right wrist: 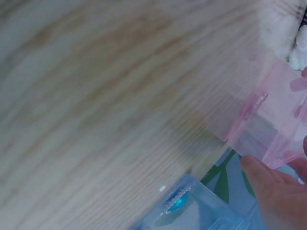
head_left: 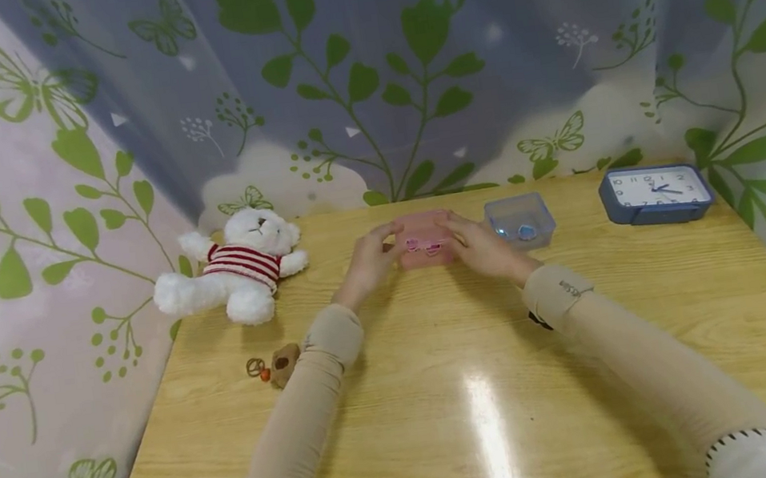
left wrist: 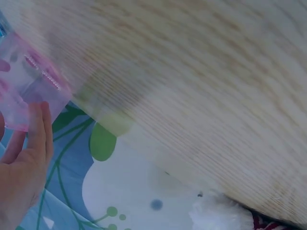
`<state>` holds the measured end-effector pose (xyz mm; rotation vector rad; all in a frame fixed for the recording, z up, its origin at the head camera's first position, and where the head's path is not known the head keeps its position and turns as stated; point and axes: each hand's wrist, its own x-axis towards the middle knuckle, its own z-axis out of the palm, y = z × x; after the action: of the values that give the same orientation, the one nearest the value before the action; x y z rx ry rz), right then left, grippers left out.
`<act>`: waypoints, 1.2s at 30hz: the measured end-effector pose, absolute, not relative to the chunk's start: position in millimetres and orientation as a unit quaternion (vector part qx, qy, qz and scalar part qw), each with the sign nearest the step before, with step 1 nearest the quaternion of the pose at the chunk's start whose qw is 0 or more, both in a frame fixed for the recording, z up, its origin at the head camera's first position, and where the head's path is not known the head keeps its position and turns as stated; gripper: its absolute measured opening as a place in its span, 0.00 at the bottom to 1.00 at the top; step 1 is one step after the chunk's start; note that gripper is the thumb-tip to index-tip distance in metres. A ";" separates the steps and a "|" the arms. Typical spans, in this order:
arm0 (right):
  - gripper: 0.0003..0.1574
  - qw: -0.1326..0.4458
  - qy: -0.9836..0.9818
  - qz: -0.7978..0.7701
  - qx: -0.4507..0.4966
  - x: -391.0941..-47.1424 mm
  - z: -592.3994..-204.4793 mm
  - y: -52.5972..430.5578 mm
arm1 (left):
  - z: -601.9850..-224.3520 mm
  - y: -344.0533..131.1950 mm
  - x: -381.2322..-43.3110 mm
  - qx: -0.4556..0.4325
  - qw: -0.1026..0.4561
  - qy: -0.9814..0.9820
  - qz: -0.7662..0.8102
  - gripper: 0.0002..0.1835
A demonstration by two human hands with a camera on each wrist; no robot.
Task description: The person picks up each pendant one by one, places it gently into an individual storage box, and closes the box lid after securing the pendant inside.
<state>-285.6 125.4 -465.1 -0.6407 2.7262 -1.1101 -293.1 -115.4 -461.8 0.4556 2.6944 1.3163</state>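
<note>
A pink see-through plastic box (head_left: 422, 226) sits near the back edge of the wooden table, with small pink sparkly pieces inside. My left hand (head_left: 368, 265) grips its left side; fingers (left wrist: 37, 127) lie along the wall in the left wrist view. On the opposite side my right hand (head_left: 486, 246) holds it, the thumb (right wrist: 254, 172) at a corner in the right wrist view. Just right of that hand stands a blue see-through box (head_left: 535, 211) holding a blue gem piece (right wrist: 178, 200) with a clear beaded edge.
A white teddy bear (head_left: 241, 266) in a striped shirt lies at the back left. Beside the left sleeve is a brown keychain charm (head_left: 285, 363) with a ring. A blue clock (head_left: 656, 195) stands at the back right, and a leaf-patterned curtain (head_left: 366, 112) hangs behind the table.
</note>
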 end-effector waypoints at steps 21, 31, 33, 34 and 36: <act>0.31 0.029 0.916 -0.331 -0.224 -283.1 -472.0 125.1 | -466.4 -107.4 -289.9 0.145 0.016 0.905 0.400 0.21; 0.32 0.019 0.931 -0.282 -0.232 -282.7 -463.0 117.8 | -468.0 -107.0 -283.7 0.144 -0.012 0.921 0.361 0.21; 0.31 0.019 0.931 -0.280 -0.233 -282.4 -463.9 119.1 | -467.7 -104.2 -283.5 0.140 -0.006 0.925 0.353 0.19; 0.31 0.020 0.931 -0.281 -0.232 -282.2 -464.7 120.0 | -467.6 -102.5 -283.5 0.139 -0.003 0.928 0.347 0.18; 0.31 0.016 0.929 -0.284 -0.236 -282.1 -466.9 122.5 | -467.7 -99.4 -283.3 0.134 0.005 0.929 0.344 0.18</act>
<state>-282.1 122.5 -466.9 -0.7345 2.8893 -0.8826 -283.3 -99.4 -467.7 0.4187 2.9099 1.0767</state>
